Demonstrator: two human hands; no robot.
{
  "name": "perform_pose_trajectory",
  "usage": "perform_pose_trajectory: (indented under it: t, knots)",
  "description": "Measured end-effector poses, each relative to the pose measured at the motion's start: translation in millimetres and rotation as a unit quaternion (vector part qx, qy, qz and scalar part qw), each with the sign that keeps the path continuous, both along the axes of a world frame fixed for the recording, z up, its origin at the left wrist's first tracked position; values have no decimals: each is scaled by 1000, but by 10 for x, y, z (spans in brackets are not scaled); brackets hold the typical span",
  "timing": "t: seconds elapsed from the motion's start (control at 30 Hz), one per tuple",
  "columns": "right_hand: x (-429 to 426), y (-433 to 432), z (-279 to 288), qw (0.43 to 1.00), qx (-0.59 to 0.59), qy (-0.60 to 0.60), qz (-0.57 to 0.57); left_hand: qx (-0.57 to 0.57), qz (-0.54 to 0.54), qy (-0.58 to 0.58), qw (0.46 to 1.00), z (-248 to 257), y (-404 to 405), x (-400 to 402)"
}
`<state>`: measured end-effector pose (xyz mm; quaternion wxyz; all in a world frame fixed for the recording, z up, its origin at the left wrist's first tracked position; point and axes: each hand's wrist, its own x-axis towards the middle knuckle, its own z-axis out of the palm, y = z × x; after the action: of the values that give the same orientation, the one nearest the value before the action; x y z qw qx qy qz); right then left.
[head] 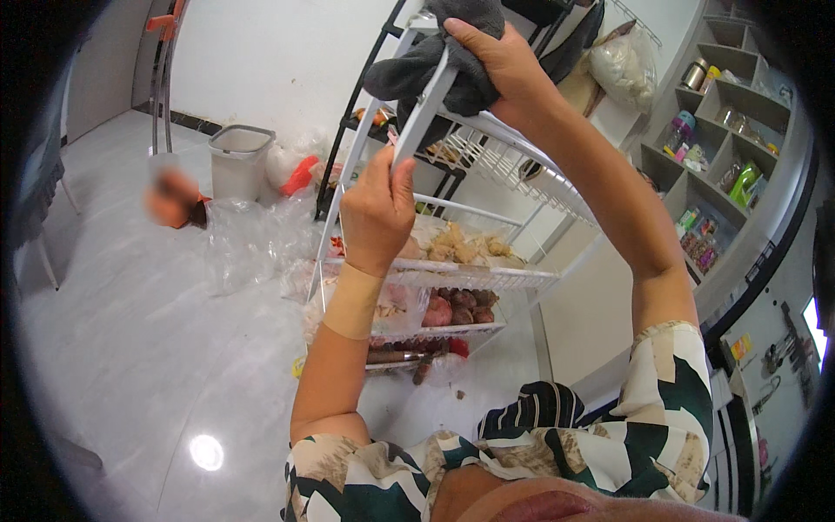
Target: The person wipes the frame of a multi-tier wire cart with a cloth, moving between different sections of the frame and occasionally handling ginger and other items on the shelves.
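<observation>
A white metal rack (424,124) with wire basket tiers stands before me. My left hand (378,209) grips its near upright bar, with the thumb along the edge. A dark grey cloth (470,72) is bunched over the top of the rack, and my right hand (499,62) holds it against the frame. Pieces of ginger (460,243) lie in a middle tier. Below them, another basket holds a reddish onion (437,312) and dark round root vegetables (463,300). The contents of the top basket are mostly hidden.
A white bin (241,163) and a clear plastic bag (244,241) are on the floor to the left. Crutches (163,85) lean at the wall. A black shelf frame (355,104) stands behind the rack. Cubby shelves (717,130) with bottles and packets line the right.
</observation>
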<state>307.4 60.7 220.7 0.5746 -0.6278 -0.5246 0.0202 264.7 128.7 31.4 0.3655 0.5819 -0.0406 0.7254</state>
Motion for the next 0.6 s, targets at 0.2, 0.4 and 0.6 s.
perform_pose_trajectory:
  t: [0.2,0.4,0.6]
  knots:
    - [-203,-49,-312,970,90,-202,-97,-79,-190,43,978,-42,9,-75]
    - [-247,-279,-451,798,-7,-580,-163,-110,-305,39,945,-78,44,-68]
    - [-32,-77,-2,894,3,-402,-198,-79,-268,45,959,-57,57,-125]
